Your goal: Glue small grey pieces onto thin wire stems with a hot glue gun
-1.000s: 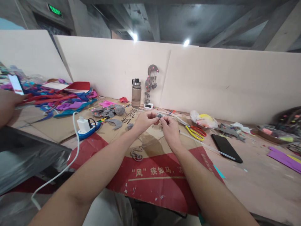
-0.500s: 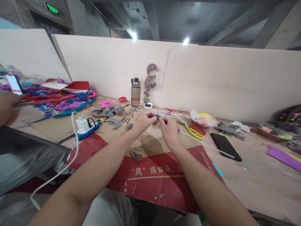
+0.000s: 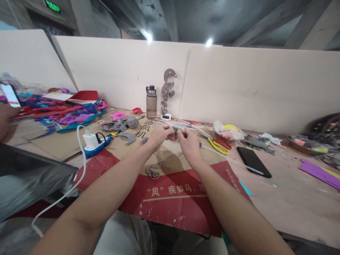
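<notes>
A small grey piece (image 3: 175, 130), perhaps felt, is pinched between the fingertips of my left hand (image 3: 162, 136) and my right hand (image 3: 189, 142); its exact shape is too small to make out. Both hands hover over a red and brown cardboard sheet (image 3: 180, 209). On that sheet, below my wrists, lies a loose coil of grey cord (image 3: 152, 172). Left of my left hand are a grey crescent (image 3: 128, 137), a grey yarn ball (image 3: 132, 122) and grey pieces with pink dots (image 3: 114, 124). Scissors with yellow handles (image 3: 218, 146) rest right of my right hand.
A bottle (image 3: 151, 103) and small white clock (image 3: 166, 117) stand near the back panel, where a grey moon ornament (image 3: 170, 75) hangs. A black phone (image 3: 253, 161) lies at right. A blue power strip (image 3: 97, 147) and colourful fabric strips (image 3: 71, 109) sit left, beside another person's hand (image 3: 7, 118).
My hands keep pinching the small grey piece, with slight finger shifts. The whole view has moved a little, so things appear slightly further left and up.
</notes>
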`<control>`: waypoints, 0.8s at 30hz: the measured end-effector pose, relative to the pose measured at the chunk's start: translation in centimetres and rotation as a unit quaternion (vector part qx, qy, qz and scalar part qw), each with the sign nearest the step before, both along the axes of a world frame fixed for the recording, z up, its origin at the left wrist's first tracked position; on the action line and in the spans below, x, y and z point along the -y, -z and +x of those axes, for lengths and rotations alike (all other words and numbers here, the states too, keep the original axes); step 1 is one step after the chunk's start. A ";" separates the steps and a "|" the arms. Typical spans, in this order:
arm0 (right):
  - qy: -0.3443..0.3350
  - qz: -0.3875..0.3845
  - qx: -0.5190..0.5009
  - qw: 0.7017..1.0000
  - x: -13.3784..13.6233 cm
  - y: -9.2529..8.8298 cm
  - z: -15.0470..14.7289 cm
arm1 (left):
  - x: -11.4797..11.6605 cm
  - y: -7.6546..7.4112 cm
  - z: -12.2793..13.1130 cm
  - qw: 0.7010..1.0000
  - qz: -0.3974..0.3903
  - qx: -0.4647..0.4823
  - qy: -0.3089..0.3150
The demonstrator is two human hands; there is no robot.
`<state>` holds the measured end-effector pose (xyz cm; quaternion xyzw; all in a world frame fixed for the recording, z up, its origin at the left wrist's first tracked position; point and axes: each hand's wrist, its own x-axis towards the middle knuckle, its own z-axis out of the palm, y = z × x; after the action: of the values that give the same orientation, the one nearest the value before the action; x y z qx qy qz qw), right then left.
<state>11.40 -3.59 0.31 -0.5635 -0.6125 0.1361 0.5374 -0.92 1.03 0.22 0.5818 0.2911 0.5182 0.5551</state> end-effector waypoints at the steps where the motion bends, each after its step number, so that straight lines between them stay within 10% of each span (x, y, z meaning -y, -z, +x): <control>1: -0.001 0.001 -0.001 1.000 0.0 0.0 0.0 | 0.0 0.0 0.0 1.000 -0.002 -0.001 -0.001; 24: 0.026 -0.036 -0.008 0.999 -0.3 -0.1 0.5 | 0.0 0.2 0.1 0.999 -0.012 -0.006 0.036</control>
<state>11.89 -3.31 0.42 -0.5975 -0.5878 0.1485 0.5247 -0.79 1.01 0.06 0.5883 0.2795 0.4909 0.5786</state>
